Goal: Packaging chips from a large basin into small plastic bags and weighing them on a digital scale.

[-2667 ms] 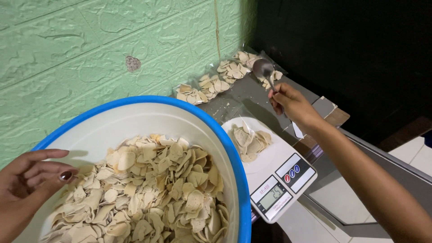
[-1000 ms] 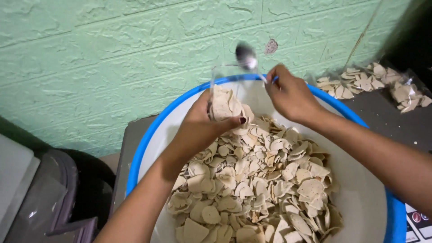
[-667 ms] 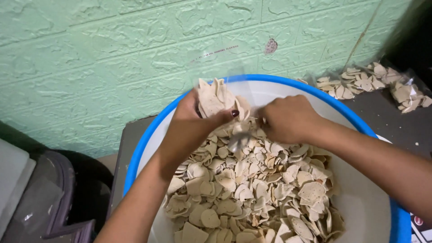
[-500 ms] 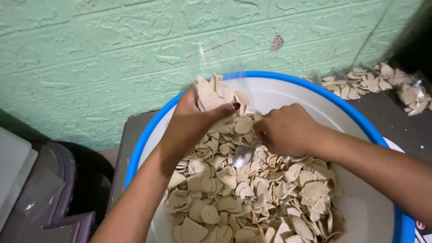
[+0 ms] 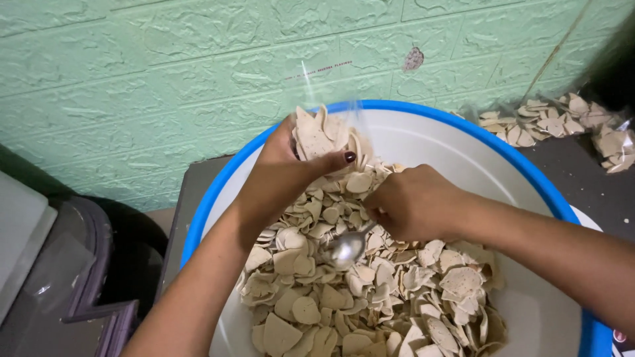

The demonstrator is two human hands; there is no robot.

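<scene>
In the head view, over the big white basin with blue rim (image 5: 436, 118), both hands are working. Left hand (image 5: 286, 173) is closing around a clear plastic bag (image 5: 325, 135) partly filled with pale chips, thumb pressing across its front, bag's open top sticking up toward the green wall (image 5: 165, 79). The bag is sitting above the far-left part of the basin, just over the chip pile (image 5: 370, 291).

Right hand (image 5: 411, 201) is curling into a closed grip on a metal spoon (image 5: 346, 248), handle disappearing into the fist, bowl pointing down-left and resting on the chips near the middle of the pile. Spoon bowl is looking empty and shiny. The two hands are sitting close together, not touching.

Chip pile is filling the basin's lower and middle part; far inner wall is showing bare white.

Basin is sitting on a dark table (image 5: 582, 178). At the right, against the wall, filled clear bags of chips (image 5: 562, 122) are lying in a row, well apart from the hands. Bottom right corner, a sliver of a white scale (image 5: 622, 337) is peeking out beside the rim. At left, a dark grey bin (image 5: 86, 264) is standing below table level.
</scene>
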